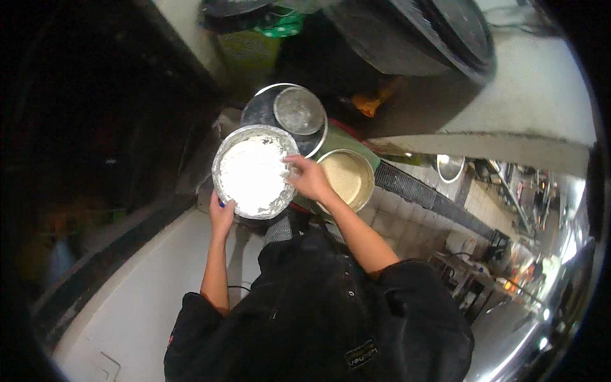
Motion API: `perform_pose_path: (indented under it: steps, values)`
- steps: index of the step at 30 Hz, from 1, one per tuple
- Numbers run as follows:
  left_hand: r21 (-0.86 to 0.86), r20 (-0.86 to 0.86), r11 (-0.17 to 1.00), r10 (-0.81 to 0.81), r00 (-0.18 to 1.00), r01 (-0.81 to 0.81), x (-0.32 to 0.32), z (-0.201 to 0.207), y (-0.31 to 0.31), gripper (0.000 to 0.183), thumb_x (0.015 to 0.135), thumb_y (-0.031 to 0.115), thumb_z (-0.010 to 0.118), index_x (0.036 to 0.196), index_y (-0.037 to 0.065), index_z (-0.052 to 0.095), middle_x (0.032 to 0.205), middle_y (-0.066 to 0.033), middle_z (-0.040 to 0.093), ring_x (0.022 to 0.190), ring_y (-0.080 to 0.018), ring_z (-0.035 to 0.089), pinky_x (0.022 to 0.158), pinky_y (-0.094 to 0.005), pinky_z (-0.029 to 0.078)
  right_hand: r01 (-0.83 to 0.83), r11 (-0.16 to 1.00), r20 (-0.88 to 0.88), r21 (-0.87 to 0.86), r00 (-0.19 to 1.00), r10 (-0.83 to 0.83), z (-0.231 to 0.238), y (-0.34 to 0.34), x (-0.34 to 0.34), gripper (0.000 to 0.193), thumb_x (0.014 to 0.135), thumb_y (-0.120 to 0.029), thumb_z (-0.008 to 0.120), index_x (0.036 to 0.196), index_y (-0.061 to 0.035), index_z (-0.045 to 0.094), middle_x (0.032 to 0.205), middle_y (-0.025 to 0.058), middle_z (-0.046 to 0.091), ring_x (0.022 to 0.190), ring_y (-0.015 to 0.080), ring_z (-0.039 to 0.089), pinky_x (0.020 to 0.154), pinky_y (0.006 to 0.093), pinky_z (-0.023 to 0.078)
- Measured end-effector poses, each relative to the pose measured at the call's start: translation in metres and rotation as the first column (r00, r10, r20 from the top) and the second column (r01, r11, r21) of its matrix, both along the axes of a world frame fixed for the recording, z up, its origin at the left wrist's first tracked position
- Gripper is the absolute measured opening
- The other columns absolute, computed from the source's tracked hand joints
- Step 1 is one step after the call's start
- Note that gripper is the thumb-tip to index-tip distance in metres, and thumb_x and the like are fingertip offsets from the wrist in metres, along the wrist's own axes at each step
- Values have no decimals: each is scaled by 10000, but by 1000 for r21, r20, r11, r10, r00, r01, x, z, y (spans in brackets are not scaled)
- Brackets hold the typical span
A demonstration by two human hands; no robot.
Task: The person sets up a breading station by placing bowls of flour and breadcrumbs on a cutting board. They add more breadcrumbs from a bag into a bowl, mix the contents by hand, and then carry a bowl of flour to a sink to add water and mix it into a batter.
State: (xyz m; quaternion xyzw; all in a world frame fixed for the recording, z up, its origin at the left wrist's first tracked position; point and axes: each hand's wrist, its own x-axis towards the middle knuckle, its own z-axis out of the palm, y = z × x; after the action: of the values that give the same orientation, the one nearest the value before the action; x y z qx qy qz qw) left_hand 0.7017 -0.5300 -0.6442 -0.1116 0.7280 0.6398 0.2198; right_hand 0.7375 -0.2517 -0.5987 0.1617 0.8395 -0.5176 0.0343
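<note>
Black sleeves lead to left hand (221, 215) gripping flour bowl (253, 170) rim, right hand (308, 178) fingers curled scraping its edge.

Right hand (310, 179) fingertips sink into white flour (251, 175), hidden.

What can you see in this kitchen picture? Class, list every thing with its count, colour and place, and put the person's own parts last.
Bowl of white powder: one, metal, centre, held at its rim.
Bowl of beige mix: one, metal, just right of the white bowl.
Round lid: one, grey, on a dark round pan behind the bowls.
Big dark pot: one, black, top right.
Small metal bowl: one, silver, right, on the tiled floor side.
Floor drain grate: one, dark, right of the bowls.
Black jacket: one, bottom centre.
Left hand: grips the white bowl's near rim.
Right hand: fingers at the white bowl's right rim.
</note>
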Motion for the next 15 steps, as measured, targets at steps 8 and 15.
perform_pose_path:
  steps: [8,15]
  values:
    - [-19,-118,911,-410,904,411,2,113,45,697,778,19,588,1443,-40,389,1308,-166,582,1166,-220,579,999,-323,448,180,941,-240,287,964,-111,146,32,101,374,795,-144,760,1152,-61,683,1159,141,683,1080,276,662,953,354,518]
    - [134,226,761,-648,728,635,142,307,113,774,775,-24,574,1484,-15,265,1395,-161,505,1226,-257,550,1041,-364,448,630,771,-178,-94,751,-636,267,105,331,248,797,-121,753,1030,-47,711,995,132,710,855,222,694,748,338,565]
